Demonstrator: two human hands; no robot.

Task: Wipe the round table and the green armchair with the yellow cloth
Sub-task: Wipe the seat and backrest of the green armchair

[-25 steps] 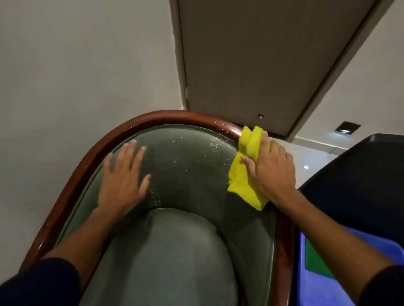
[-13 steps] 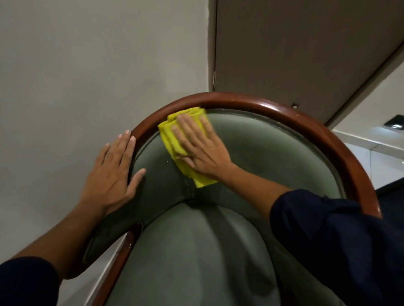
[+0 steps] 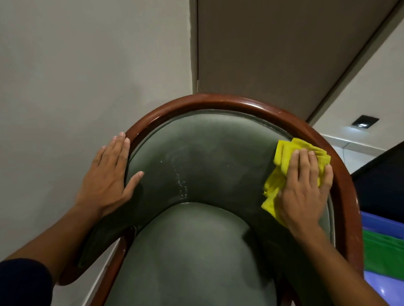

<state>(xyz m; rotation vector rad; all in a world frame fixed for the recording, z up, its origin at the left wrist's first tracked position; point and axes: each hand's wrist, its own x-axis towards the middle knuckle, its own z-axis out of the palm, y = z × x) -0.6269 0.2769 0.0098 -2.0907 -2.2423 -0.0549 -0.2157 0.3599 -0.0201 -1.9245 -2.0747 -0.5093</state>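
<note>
The green armchair (image 3: 196, 153) fills the view, with a curved reddish wooden rim and a padded green back and seat. Droplets and a wet streak show on the middle of the backrest. My right hand (image 3: 300, 186) presses the crumpled yellow cloth (image 3: 281, 163) flat against the right side of the backrest, just inside the wooden rim. My left hand (image 3: 108, 176) lies flat with fingers spread on the left side of the backrest, its fingertips on the rim. The round table is out of view.
A pale wall stands close behind the chair on the left, a brown door (image 3: 273, 47) behind it. At the right sit a dark surface (image 3: 389, 180) and a blue bin (image 3: 395, 272) holding something green.
My right hand has swept the yellow cloth from the upper left of the backrest across to its right side. My left hand has stayed on the left edge.
</note>
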